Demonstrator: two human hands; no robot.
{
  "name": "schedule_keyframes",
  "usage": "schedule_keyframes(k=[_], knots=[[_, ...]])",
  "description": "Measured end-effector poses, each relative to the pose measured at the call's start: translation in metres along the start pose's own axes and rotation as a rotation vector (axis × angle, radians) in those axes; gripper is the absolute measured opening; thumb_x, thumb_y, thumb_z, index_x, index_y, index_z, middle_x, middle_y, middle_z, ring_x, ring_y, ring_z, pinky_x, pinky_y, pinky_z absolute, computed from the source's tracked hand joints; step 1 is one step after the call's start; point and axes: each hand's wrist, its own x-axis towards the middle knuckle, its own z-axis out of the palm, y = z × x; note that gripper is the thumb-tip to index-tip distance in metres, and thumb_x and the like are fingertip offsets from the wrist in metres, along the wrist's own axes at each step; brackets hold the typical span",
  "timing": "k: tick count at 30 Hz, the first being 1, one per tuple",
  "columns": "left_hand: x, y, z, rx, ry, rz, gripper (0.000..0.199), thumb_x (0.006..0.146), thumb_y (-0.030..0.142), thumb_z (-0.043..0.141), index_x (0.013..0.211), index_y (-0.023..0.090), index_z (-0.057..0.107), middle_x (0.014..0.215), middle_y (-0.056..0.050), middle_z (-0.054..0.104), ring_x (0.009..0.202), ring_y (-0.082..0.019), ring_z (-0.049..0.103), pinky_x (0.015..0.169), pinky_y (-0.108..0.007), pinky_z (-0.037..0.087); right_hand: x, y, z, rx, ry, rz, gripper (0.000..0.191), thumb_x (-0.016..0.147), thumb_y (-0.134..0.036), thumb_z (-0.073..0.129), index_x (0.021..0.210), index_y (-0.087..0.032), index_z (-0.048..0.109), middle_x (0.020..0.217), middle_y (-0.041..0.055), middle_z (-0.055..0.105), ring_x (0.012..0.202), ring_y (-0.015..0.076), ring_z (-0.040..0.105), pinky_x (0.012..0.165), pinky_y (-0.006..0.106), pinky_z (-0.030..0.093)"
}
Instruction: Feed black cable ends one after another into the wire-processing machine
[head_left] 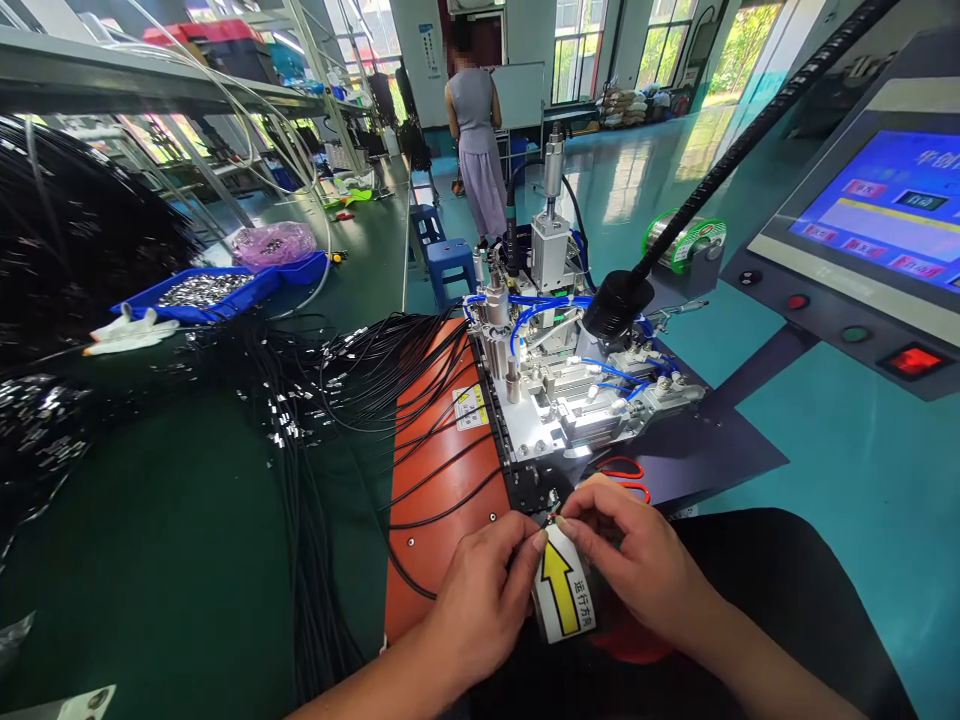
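My left hand (491, 580) is closed in a pinch at the front of the machine, just above a white label with a yellow arrow (559, 585). One black cable (411, 580) runs across the orange-red plate (442, 480) and under this hand. Opposite it, my right hand (634, 540) pinches with thumb and forefinger at the same spot. A tiny light-coloured end (553, 516) shows between the fingertips, too small to identify. Directly ahead stands the bench machine (555, 400), with metal cylinders and blue air tubes. Red-handled scissors (626, 468) lie behind my right hand.
Bundled black cables (300, 540) with metal ends cover the green table (187, 520). A blue tray (247, 298) holds small metal parts, near a white glove (131, 332). A control screen (892, 210) and a black flexible hose (720, 170) overhang the right. One person (476, 130) stands farther back.
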Motion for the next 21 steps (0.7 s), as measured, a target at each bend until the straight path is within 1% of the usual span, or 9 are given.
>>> schedule_keyframes(k=[3, 6, 8, 10, 13, 15, 16, 19, 21], knots=[[0.0, 0.001, -0.001, -0.017, -0.024, -0.015, 0.032, 0.103, 0.04, 0.04, 0.082, 0.02, 0.053, 0.068, 0.001, 0.054, 0.063, -0.013, 0.052, 0.058, -0.023, 0.04, 0.0, 0.003, 0.005, -0.069, 0.018, -0.079, 0.016, 0.1, -0.027, 0.05, 0.087, -0.021, 0.058, 0.083, 0.0009, 0.057, 0.074, 0.0158, 0.056, 0.067, 0.029, 0.046], [0.0, 0.001, -0.003, 0.001, -0.037, -0.011, 0.033, 0.103, 0.04, 0.039, 0.081, 0.02, 0.051, 0.07, 0.002, 0.053, 0.063, -0.013, 0.052, 0.058, -0.023, 0.04, -0.002, 0.009, 0.018, -0.173, 0.095, -0.184, 0.017, 0.101, -0.024, 0.045, 0.088, -0.021, 0.056, 0.085, 0.0037, 0.057, 0.077, 0.0181, 0.056, 0.069, 0.032, 0.047], [0.0, 0.0, -0.003, 0.023, -0.036, 0.005, 0.033, 0.104, 0.04, 0.038, 0.079, 0.02, 0.049, 0.07, 0.002, 0.051, 0.064, -0.012, 0.051, 0.059, -0.023, 0.04, -0.004, 0.012, 0.026, -0.227, 0.142, -0.216, 0.018, 0.101, -0.022, 0.042, 0.088, -0.021, 0.054, 0.086, 0.0052, 0.057, 0.078, 0.0192, 0.057, 0.071, 0.034, 0.047], [0.0, 0.0, -0.002, 0.041, -0.033, 0.018, 0.033, 0.104, 0.038, 0.038, 0.08, 0.02, 0.05, 0.07, 0.002, 0.051, 0.065, -0.013, 0.051, 0.06, -0.023, 0.039, -0.005, 0.013, 0.026, -0.231, 0.147, -0.213, 0.018, 0.101, -0.022, 0.041, 0.088, -0.021, 0.054, 0.086, 0.0053, 0.057, 0.078, 0.0192, 0.057, 0.071, 0.034, 0.047], [0.0, -0.001, -0.001, 0.063, -0.029, 0.041, 0.03, 0.103, 0.036, 0.04, 0.082, 0.019, 0.054, 0.072, 0.001, 0.055, 0.068, -0.013, 0.052, 0.061, -0.024, 0.038, -0.007, 0.01, 0.011, -0.169, 0.052, -0.147, 0.014, 0.101, -0.026, 0.046, 0.091, -0.022, 0.055, 0.085, 0.0028, 0.055, 0.076, 0.0175, 0.056, 0.069, 0.031, 0.047], [0.0, -0.002, 0.0, 0.077, -0.028, 0.071, 0.028, 0.102, 0.033, 0.042, 0.082, 0.019, 0.056, 0.073, 0.0, 0.056, 0.068, -0.013, 0.052, 0.062, -0.024, 0.038, -0.007, 0.006, -0.005, -0.149, 0.005, -0.107, 0.009, 0.1, -0.03, 0.051, 0.099, -0.023, 0.056, 0.087, 0.002, 0.054, 0.074, 0.0165, 0.054, 0.066, 0.029, 0.047], [0.0, -0.002, 0.001, 0.083, -0.027, 0.086, 0.027, 0.102, 0.032, 0.043, 0.083, 0.019, 0.056, 0.073, 0.0, 0.057, 0.068, -0.013, 0.051, 0.062, -0.024, 0.038, -0.006, 0.004, -0.011, -0.154, -0.009, -0.104, 0.01, 0.1, -0.031, 0.052, 0.105, -0.024, 0.056, 0.09, 0.0024, 0.054, 0.073, 0.0161, 0.054, 0.065, 0.029, 0.048], [0.0, -0.002, 0.001, 0.09, -0.026, 0.112, 0.025, 0.101, 0.03, 0.044, 0.085, 0.019, 0.059, 0.073, 0.0, 0.058, 0.067, -0.013, 0.052, 0.062, -0.024, 0.038, -0.002, -0.002, -0.022, -0.214, -0.063, -0.177, 0.017, 0.1, -0.028, 0.051, 0.115, -0.024, 0.058, 0.103, 0.0057, 0.053, 0.082, 0.0172, 0.056, 0.072, 0.031, 0.049], [0.0, -0.001, 0.0, 0.096, -0.03, 0.116, 0.025, 0.101, 0.029, 0.044, 0.087, 0.019, 0.061, 0.074, 0.0, 0.06, 0.068, -0.013, 0.053, 0.063, -0.025, 0.038, 0.001, -0.004, -0.021, -0.286, -0.117, -0.247, 0.016, 0.1, -0.022, 0.048, 0.108, -0.022, 0.062, 0.103, 0.0066, 0.052, 0.086, 0.0181, 0.056, 0.077, 0.032, 0.049]])
